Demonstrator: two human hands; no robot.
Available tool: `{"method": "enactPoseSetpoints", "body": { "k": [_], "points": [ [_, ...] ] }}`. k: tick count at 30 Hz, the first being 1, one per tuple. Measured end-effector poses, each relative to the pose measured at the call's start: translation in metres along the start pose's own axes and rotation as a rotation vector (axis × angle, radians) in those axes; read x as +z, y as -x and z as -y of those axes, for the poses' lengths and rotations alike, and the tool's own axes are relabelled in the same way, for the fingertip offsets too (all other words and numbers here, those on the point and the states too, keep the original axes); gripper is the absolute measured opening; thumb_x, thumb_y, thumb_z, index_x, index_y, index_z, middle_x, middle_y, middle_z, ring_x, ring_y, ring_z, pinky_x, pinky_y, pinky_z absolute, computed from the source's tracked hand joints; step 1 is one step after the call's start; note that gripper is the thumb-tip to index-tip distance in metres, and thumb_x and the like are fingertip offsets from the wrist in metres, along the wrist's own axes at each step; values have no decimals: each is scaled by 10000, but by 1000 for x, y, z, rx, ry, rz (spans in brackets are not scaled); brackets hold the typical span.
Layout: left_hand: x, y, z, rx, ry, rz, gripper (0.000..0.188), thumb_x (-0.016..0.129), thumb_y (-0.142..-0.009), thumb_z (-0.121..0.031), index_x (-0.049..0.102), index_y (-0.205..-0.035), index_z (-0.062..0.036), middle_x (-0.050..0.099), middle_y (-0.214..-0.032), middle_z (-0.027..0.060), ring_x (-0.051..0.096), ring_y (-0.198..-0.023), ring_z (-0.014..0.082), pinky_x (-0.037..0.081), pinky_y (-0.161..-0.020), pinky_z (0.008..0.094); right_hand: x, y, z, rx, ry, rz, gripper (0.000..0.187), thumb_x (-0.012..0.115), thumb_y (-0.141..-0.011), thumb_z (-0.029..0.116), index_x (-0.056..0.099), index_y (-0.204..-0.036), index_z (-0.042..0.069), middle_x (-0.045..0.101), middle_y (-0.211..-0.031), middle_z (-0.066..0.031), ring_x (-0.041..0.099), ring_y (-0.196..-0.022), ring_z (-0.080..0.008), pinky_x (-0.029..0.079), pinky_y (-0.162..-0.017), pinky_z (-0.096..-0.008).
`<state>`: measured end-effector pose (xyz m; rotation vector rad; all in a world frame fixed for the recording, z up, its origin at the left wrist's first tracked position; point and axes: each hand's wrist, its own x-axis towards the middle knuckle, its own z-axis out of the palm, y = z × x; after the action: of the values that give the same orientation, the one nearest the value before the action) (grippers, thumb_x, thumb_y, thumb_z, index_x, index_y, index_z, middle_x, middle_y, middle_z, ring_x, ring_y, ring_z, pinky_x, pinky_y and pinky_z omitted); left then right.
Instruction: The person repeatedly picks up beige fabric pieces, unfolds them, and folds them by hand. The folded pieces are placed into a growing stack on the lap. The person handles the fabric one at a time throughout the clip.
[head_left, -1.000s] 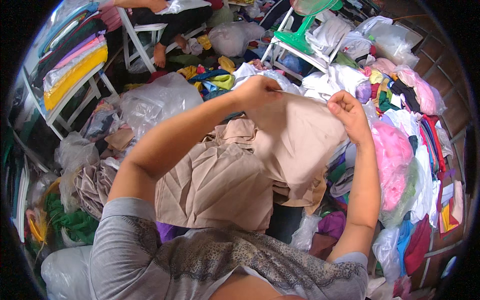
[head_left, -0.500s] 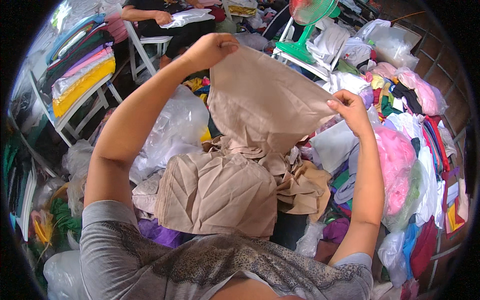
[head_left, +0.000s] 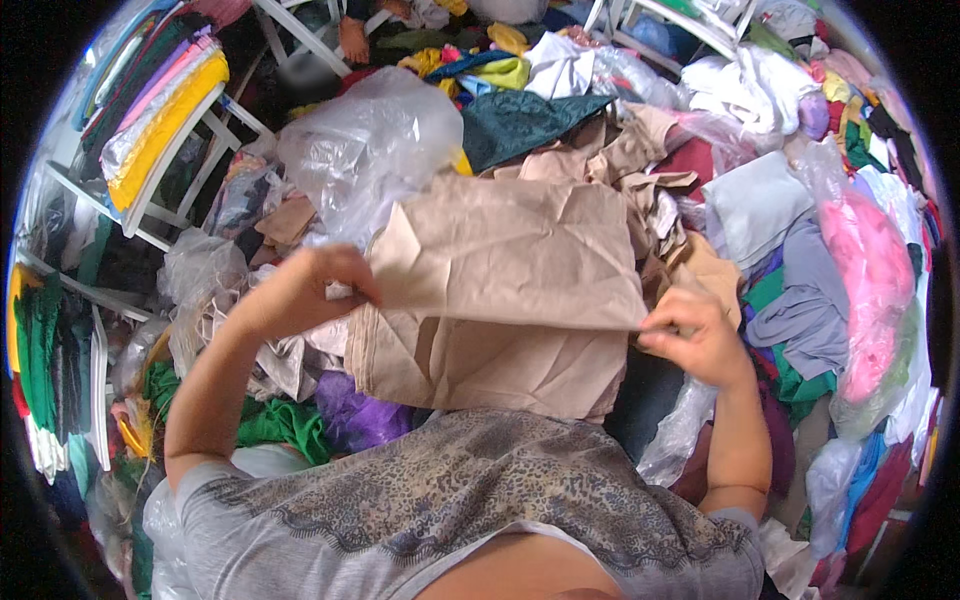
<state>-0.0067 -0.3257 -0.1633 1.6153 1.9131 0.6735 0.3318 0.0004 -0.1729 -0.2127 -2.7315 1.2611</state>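
Note:
A beige cloth piece (head_left: 515, 255) is stretched flat between my hands, its near edge pulled straight. At that edge's left corner, my left hand (head_left: 325, 285) pinches the fabric, slightly blurred. My right hand (head_left: 695, 332) grips the right corner between thumb and fingers. Directly under the near edge lies a stack of the same beige cloth (head_left: 500, 365), creased and close to my body. The far part of the held piece rests over that stack. More crumpled beige cloth (head_left: 650, 190) lies beyond it to the right.
A large clear plastic bag (head_left: 375, 140) and a dark green cloth (head_left: 530, 125) lie beyond the stack. To the right are grey fabric (head_left: 810, 300) and a bagged pink bundle (head_left: 870, 290). Folded fabrics, yellow cloth (head_left: 170, 130) among them, sit on a white chair (head_left: 175, 190) at left.
Both hands have come down and toward my body, still holding the cloth by its corners. The raised cloth now lies over the stack. My view has tilted downward.

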Motion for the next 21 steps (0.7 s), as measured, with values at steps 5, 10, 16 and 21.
{"method": "enactPoseSetpoints", "body": {
  "k": [5,10,16,21],
  "points": [
    [43,33,3,-88,89,141,190,681,-714,26,726,-880,-54,680,-882,84,644,-900,288,497,-826,397,36,16,-2,64,-87,216,114,748,-782,35,727,-893,18,663,-819,-101,651,-765,-248,508,-682,-356],
    [52,56,-3,-112,-18,168,153,691,-726,-34,718,-860,-103,659,-886,36,635,-934,248,449,-889,395,35,23,10,72,-87,317,137,741,-776,52,728,-910,31,660,-826,-107,661,-768,-276,517,-683,-362],
    [70,54,2,-198,21,355,97,710,-747,-102,705,-844,-114,650,-881,33,635,-946,256,455,-884,415,65,20,-4,68,4,520,152,683,-789,124,709,-918,48,665,-863,-135,666,-816,-334,532,-737,-413],
    [67,42,-22,-126,-86,271,225,754,-794,-213,720,-993,-114,687,-924,78,650,-932,287,495,-837,418,77,20,-6,67,38,586,164,691,-786,154,696,-909,47,671,-862,-138,670,-826,-338,532,-744,-422]
  ]
}}
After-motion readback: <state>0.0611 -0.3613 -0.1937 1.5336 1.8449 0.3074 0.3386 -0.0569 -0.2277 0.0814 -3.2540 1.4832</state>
